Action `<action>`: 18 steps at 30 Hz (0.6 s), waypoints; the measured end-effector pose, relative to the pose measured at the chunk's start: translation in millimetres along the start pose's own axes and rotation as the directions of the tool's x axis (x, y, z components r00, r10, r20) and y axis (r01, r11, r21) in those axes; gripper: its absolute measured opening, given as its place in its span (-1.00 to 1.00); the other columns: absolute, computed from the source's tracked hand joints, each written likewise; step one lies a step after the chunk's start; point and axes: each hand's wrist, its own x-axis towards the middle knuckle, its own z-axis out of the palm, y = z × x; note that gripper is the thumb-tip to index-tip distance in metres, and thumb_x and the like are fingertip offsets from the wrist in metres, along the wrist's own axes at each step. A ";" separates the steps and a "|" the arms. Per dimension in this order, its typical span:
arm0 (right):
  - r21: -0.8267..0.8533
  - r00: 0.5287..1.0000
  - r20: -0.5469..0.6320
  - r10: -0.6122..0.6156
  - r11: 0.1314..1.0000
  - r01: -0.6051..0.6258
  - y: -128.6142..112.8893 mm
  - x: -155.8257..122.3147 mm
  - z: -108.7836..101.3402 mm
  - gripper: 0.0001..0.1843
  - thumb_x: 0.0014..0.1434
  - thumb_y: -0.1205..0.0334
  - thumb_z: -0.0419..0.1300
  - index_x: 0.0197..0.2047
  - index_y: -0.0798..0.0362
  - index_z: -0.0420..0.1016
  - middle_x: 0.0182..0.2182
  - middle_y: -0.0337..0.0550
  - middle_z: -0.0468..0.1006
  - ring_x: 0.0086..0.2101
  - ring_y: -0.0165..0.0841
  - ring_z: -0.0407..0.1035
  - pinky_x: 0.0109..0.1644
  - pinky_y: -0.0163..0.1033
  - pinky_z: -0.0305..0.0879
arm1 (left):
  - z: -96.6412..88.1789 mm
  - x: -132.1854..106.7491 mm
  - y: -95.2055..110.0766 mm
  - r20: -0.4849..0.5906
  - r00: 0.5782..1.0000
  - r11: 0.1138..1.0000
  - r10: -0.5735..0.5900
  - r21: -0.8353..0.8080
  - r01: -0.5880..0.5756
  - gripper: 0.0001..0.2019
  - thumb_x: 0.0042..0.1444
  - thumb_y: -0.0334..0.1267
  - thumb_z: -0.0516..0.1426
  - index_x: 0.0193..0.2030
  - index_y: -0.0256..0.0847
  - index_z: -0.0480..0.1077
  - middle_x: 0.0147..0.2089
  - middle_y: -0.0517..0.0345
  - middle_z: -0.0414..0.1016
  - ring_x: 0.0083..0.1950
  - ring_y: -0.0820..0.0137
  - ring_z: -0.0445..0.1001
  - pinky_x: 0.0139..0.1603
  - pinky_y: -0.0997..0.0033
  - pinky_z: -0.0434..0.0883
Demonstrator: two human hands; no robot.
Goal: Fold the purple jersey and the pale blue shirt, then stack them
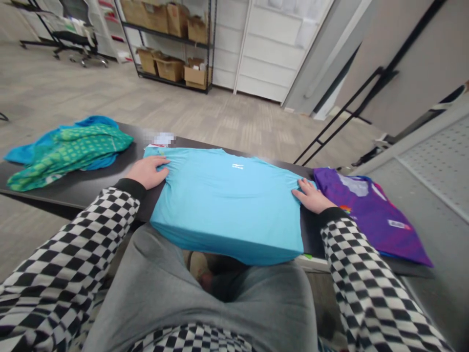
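A light blue T-shirt (pixel 227 200) lies spread front side up on the dark table (pixel 120 190), its lower edge hanging over the near side. A small white logo shows near the collar. My left hand (pixel 149 172) rests on the left sleeve, fingers stretched out flat. On the opposite sleeve lies my right hand (pixel 311 195), its fingers apart and pressed lightly on the cloth. Neither hand is closed around the fabric.
Crumpled green and blue clothing (pixel 73 151) lies at the table's left end. Purple garments (pixel 370 210) are stacked at the right, beside a pegboard panel (pixel 436 146). Behind stand a shelf with cardboard boxes (pixel 170 68) and an office chair (pixel 76 36).
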 end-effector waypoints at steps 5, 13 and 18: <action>-0.014 0.984 -0.145 -0.106 0.994 0.105 -12.5 11.4 -12.9 -0.19 0.50 -0.20 0.14 0.62 0.10 0.42 0.68 0.23 0.19 0.67 0.28 -0.03 0.71 0.43 -0.02 | -9.7 10.6 40.4 -0.049 0.999 1.000 0.017 0.026 -0.016 -0.41 0.33 0.05 0.08 0.35 -0.09 0.67 0.41 0.02 0.68 0.50 -0.04 0.55 0.63 0.04 0.36; 0.059 0.904 -0.176 -0.391 0.912 0.406 -121.5 64.1 -7.7 -0.26 0.64 -0.20 -0.02 0.68 -0.02 0.33 0.68 0.10 0.23 0.66 0.24 0.00 0.68 0.58 -0.08 | 34.7 91.0 155.5 0.323 0.918 0.970 0.232 -0.009 -0.242 -0.25 0.57 0.12 -0.06 0.76 -0.15 0.20 0.80 -0.07 0.12 0.79 -0.05 0.11 0.77 -0.09 0.05; 0.027 0.939 -0.091 -0.332 0.941 0.336 -134.0 85.5 12.8 -0.11 0.61 -0.36 -0.08 0.76 -0.05 0.16 0.74 0.03 0.04 0.69 0.21 -0.09 0.72 0.55 -0.20 | 64.6 109.4 153.7 0.363 0.913 0.976 0.185 0.044 -0.215 -0.23 0.61 0.17 -0.12 0.82 -0.11 0.04 0.85 -0.08 -0.11 0.84 -0.10 -0.09 0.78 -0.31 -0.13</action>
